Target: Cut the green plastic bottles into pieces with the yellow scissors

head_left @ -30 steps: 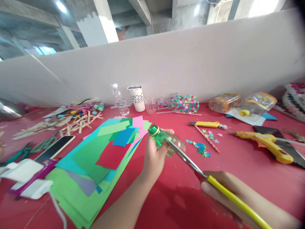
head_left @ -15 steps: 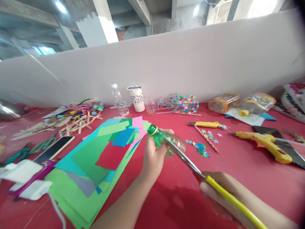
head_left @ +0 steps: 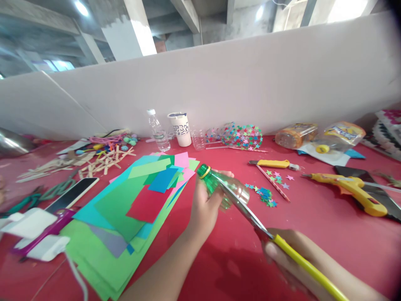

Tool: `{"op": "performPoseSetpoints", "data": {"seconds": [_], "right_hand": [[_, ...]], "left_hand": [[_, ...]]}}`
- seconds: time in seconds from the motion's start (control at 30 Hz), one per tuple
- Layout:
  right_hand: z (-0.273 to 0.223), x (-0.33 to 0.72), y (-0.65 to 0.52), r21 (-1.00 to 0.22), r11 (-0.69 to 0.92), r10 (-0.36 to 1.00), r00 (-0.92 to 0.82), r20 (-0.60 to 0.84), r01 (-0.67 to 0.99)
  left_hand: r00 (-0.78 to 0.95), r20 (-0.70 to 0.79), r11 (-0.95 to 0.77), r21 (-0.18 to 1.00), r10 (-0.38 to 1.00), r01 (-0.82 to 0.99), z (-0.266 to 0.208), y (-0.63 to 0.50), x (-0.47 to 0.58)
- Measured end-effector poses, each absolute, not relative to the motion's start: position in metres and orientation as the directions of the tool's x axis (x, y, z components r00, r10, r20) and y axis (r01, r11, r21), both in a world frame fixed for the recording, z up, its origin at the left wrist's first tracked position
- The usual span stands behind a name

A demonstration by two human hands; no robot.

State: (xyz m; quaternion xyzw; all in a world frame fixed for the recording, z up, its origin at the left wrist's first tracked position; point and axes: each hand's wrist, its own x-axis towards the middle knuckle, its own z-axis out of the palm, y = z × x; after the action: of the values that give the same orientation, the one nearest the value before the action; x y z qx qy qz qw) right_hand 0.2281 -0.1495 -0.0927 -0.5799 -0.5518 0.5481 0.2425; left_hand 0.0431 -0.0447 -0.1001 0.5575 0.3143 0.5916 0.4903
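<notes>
My left hand (head_left: 205,202) is wrapped round a green plastic bottle top (head_left: 214,179), which has a yellow ring at its neck and a clear, cut-looking lower end tilted to the right. In my right hand (head_left: 290,251) is a pair of scissors (head_left: 250,215) with yellow handles. Its blades reach up and left to the bottle piece and lie across its near side, touching or just in front of it; I cannot tell which. The handle loops are partly hidden by my fingers.
Coloured paper sheets (head_left: 119,209) lie left, beside a phone (head_left: 73,194) and a purple power strip (head_left: 46,234). Star sequins (head_left: 266,194), a yellow utility knife (head_left: 272,163) and a glue gun (head_left: 351,190) lie right. A water bottle (head_left: 158,133) and a white cup (head_left: 181,129) stand behind.
The bottle piece and scissors have shifted very slightly to the right in view, along with the whole scene. Both hands keep their grips.
</notes>
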Motion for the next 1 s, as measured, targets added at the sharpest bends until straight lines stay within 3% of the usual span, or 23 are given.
{"op": "performPoseSetpoints", "data": {"seconds": [0.13, 0.3, 0.5, 0.73, 1.0], "right_hand": [[-0.085, 0.227, -0.148, -0.910, -0.281, 0.924, -0.171, -0.342, 0.304], [-0.079, 0.227, -0.145, -0.909, -0.268, 0.894, -0.270, -0.358, 0.318], [-0.092, 0.228, -0.151, -0.907, -0.244, 0.937, -0.157, -0.312, 0.344], [-0.076, 0.221, -0.144, -0.851, -0.313, 0.883, -0.202, -0.424, 0.421], [-0.072, 0.225, -0.143, -0.839, -0.330, 0.878, -0.186, -0.442, 0.433]], "left_hand": [[0.101, 0.361, -0.332, 0.915, 0.927, -0.229, -0.102, -0.045, 0.043], [0.096, 0.381, -0.347, 0.903, 0.920, -0.254, -0.103, -0.044, 0.043], [0.134, 0.369, -0.330, 0.912, 0.920, -0.243, -0.101, -0.045, 0.043], [0.152, 0.403, -0.365, 0.903, 0.903, -0.226, -0.100, -0.044, 0.041], [0.164, 0.435, -0.392, 0.889, 0.886, -0.237, -0.102, -0.041, 0.039]]}}
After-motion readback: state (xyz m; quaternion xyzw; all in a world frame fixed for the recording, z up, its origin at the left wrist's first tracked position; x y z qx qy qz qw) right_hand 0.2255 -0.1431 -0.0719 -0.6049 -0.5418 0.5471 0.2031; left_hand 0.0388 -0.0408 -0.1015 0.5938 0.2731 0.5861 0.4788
